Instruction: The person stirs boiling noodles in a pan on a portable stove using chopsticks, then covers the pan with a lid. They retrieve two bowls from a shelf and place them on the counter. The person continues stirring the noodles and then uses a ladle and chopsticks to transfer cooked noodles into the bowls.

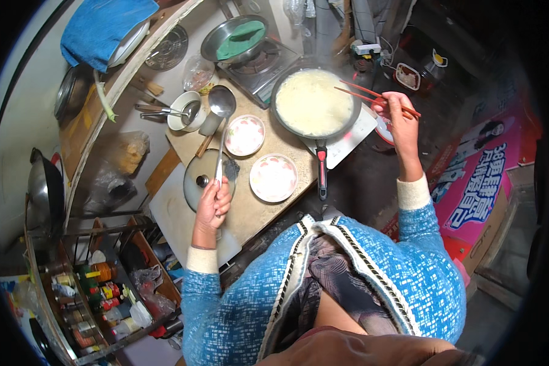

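Note:
My left hand (214,200) is closed round the long handle of a metal ladle (221,102), whose bowl points away from me above the table. Below that handle lies a round glass lid (200,180) with a dark knob. In my right hand (399,113) is a pair of reddish-brown chopsticks (372,97), their tips near the right rim of a frying pan (321,144). Pale, creamy food (314,102) fills the pan, and its black-and-red handle points toward me. Two flowered bowls, one farther (245,135) and one nearer (274,177), stand between the ladle and the pan.
A gas stove (265,67) carries a steel pan (216,46) with a green cloth. Left of the ladle, a white bowl (180,125) holds utensils. A rack of bottles and jars (107,293) stands at lower left. On the right is a pink printed box (479,177).

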Tool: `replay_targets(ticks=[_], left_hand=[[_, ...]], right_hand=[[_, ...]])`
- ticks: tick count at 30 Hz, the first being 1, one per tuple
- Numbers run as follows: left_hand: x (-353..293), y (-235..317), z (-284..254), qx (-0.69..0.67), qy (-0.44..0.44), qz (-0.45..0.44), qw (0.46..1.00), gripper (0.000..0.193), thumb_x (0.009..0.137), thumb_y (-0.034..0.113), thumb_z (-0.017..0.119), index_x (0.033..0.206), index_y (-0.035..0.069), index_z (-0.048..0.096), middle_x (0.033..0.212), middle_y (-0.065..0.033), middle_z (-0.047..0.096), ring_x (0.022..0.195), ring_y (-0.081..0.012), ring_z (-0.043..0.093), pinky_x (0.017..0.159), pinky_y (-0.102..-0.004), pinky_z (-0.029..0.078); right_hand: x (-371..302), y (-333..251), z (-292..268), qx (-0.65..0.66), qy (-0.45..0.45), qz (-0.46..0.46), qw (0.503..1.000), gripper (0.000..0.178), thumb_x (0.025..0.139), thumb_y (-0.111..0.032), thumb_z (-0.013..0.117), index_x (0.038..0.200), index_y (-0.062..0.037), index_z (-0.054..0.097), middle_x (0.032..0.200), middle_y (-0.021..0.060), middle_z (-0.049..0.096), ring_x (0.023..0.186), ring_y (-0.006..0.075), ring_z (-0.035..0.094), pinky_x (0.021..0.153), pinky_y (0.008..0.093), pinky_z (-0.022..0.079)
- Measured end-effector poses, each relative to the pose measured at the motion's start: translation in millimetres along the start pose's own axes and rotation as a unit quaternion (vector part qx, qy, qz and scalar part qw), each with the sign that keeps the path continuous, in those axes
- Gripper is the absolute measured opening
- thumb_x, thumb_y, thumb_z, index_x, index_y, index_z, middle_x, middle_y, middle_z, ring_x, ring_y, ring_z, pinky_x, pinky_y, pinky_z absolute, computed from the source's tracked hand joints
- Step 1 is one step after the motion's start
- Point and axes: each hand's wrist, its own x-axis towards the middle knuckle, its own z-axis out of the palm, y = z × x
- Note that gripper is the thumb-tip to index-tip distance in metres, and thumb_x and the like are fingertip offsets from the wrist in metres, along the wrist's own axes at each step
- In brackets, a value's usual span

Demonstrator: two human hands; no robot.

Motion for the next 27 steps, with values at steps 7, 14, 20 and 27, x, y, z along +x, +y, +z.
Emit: replay_targets(ticks=[7, 14, 20, 27], left_hand=[[18, -67, 12, 0.129, -0.011, -0.008, 0.992, 0.032, 0.103, 0.034, 0.051, 0.081, 0.014, 0.040, 0.060, 0.0064, 0.035, 0.043, -0.0015, 0.029, 0.037, -0.0169, 0.026], [40, -135, 39, 0.072, -0.008, -0.028, 0.997, 0.012, 0.099, 0.018, 0.060, 0.100, 0.008, 0.055, 0.106, -0.0094, 0.059, 0.068, -0.0075, 0.049, 0.054, -0.0193, 0.043], [61, -177, 65, 0.038, -0.001, -0.044, 0.998, 0.020, 0.095, 0.018, 0.065, 0.110, 0.007, 0.058, 0.138, -0.0137, 0.052, 0.124, -0.0225, 0.055, 0.093, -0.0341, 0.052], [76, -206, 90, 0.057, 0.060, -0.017, 0.996, 0.015, 0.095, 0.011, 0.063, 0.108, 0.007, 0.058, 0.139, -0.0072, 0.052, 0.105, -0.0161, 0.060, 0.082, -0.0337, 0.054]], right_hand=[[18, 38, 17, -0.109, -0.077, 0.075, 0.988, 0.031, 0.098, -0.028, 0.061, 0.108, 0.0010, 0.067, 0.088, 0.0053, 0.069, 0.080, 0.0107, 0.064, 0.072, 0.0256, 0.052], [92, 100, -7, -0.285, -0.111, 0.021, 0.952, 0.027, 0.094, -0.026, 0.062, 0.100, -0.0001, 0.067, 0.074, 0.0091, 0.067, 0.066, 0.0155, 0.064, 0.064, 0.0298, 0.049], [119, 165, 8, -0.312, -0.152, 0.047, 0.937, 0.035, 0.093, -0.031, 0.063, 0.093, 0.0030, 0.069, 0.074, 0.0122, 0.069, 0.068, 0.0187, 0.066, 0.067, 0.0343, 0.052], [171, 130, 9, -0.042, -0.302, 0.159, 0.939, 0.035, 0.098, -0.031, 0.058, 0.094, 0.0030, 0.065, 0.081, 0.0064, 0.067, 0.062, 0.0119, 0.064, 0.058, 0.0252, 0.054]])
